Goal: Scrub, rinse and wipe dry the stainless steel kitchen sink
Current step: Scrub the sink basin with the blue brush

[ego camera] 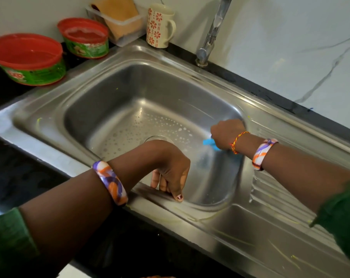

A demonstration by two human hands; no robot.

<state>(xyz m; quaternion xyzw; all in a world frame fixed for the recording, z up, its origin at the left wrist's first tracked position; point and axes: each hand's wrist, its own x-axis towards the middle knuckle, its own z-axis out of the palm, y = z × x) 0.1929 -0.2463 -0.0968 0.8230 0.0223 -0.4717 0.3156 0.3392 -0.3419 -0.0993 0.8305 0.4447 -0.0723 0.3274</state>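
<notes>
Left hand (170, 173) hangs at the sink's near rim, low centre, fingers (179, 194) loosely curled and holding nothing, tips on the steel. Mid-frame, the sink (118, 91) fills the picture, soapy droplets dotting its floor around the drain (158, 138). Right hand (226, 135) is down at the basin's right wall, fingers wrapped round a blue scrubber (209, 142). Best now: firm overlapping strokes, corners included. Upper left on the surface: two red tubs (27, 55), a flowered mug (160, 25); tap (212, 33) up top.
</notes>
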